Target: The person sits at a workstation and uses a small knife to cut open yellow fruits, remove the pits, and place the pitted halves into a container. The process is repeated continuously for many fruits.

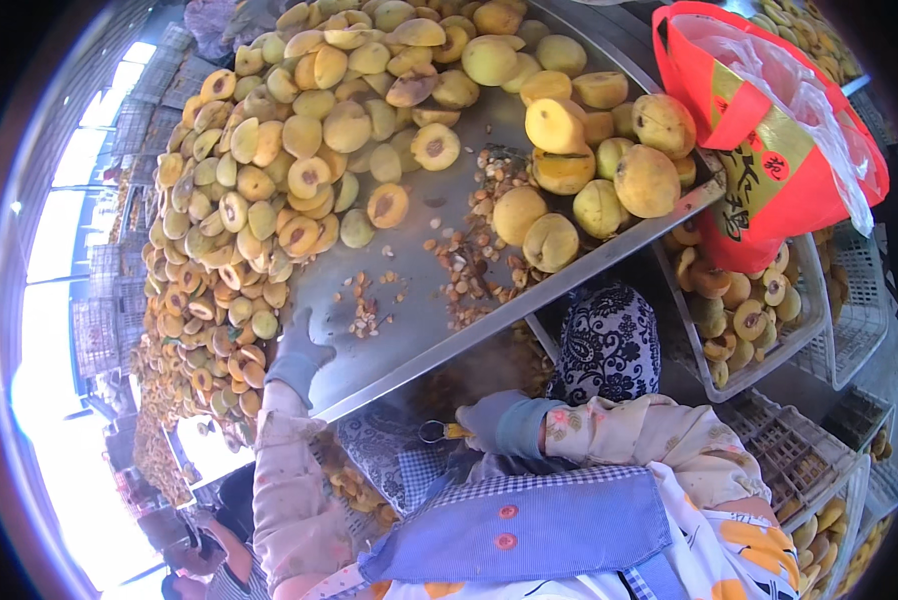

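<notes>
My left hand (pixel 302 358), in a grey-blue glove, lies on the metal table (pixel 369 355) near its front edge. Its fingers are spread apart, close beside a large heap of yellow peach halves (pixel 259 185); nothing shows in its grasp. Low in front of my body, my right hand (pixel 509 422), gloved the same way, is closed around a small tool with a yellow handle and a metal loop (pixel 433 431). Larger yellow peaches (pixel 649 182), some with a cut around them, are piled at the table's right corner. Loose pits and scraps (pixel 469 265) lie between the two piles.
A red bag (pixel 769 130) with clear plastic inside stands at the right corner. Below it, a crate (pixel 814 325) holds peach halves. More crates (pixel 789 440) are stacked at lower right. Another person's arm (pixel 231 550) shows at lower left. The table's raised metal rim (pixel 529 303) runs diagonally before me.
</notes>
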